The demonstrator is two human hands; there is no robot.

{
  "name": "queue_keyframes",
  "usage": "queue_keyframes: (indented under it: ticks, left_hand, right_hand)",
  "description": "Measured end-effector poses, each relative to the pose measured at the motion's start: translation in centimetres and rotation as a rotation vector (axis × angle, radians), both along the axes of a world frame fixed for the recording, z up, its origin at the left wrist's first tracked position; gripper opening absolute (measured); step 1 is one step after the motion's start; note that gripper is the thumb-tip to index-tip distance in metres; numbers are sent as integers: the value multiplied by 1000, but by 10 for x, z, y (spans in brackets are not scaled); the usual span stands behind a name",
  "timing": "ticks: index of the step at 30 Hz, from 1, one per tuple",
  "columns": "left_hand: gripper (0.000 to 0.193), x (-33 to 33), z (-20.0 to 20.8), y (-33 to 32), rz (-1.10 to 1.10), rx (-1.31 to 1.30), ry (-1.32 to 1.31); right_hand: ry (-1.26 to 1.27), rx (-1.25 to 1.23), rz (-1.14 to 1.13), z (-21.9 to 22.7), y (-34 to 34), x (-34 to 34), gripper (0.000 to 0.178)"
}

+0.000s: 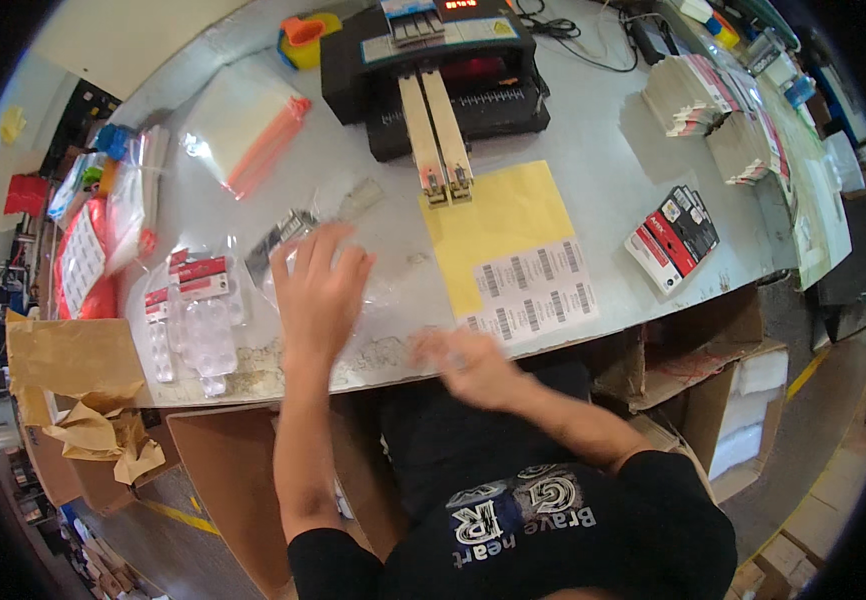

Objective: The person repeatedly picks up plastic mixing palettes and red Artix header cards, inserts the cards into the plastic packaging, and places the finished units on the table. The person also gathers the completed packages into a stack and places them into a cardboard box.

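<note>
Over the left part of the grey table, my left hand (321,285) reaches forward with its fingers stretched and a little apart. Just beyond its fingertips lies a clear plastic packet with a dark card (281,232); part of it is hidden by the hand. My right hand (468,362) is at the table's front edge, its fingers smeared by motion, so its grip does not show. Close to it is a sheet of barcode labels (533,290) on yellow backing paper (498,215). Clear blister packs with red and black cards (203,310) lie left of my left hand.
A black machine (433,75) with a pale two-rail guide stands at the back. Plastic bags (243,135) lie left of it. Card stacks (693,95) and loose red-black cards (675,238) are on the right. Cardboard boxes (223,480) stand below the table edge.
</note>
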State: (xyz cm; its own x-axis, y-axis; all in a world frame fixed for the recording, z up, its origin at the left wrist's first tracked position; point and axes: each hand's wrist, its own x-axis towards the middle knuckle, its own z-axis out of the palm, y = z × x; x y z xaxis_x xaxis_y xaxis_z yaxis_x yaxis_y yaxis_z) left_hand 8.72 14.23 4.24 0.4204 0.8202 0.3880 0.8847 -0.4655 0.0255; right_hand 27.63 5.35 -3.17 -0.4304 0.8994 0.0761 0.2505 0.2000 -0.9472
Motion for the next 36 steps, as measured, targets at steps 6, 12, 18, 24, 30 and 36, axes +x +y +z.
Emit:
queue_keyframes:
  ticks: [6, 12, 18, 24, 30, 36]
  left_hand:
    - [35, 44, -70, -157, 236, -1058, -515]
    - [24, 74, -97, -157, 416, -1125, -1299]
    - [16, 84, -86, -117, 291, -1057, -1221]
    - [19, 84, -95, -115, 244, -1002, -1255]
    - [20, 86, -90, -105, 237, -1013, -1271]
    - [22, 89, -92, -102, 319, -1029, -1314]
  right_hand:
    - [-665, 311, -276, -19, -10, 98, 56]
    - [-745, 374, -268, -11, -47, 89, 40]
    - [-425, 431, -143, -8, 6, 84, 32]
    - [-311, 298, -149, -31, 17, 80, 34]
    - [-283, 343, -211, -35, 17, 83, 28]
    - [-244, 376, -248, -39, 16, 85, 25]
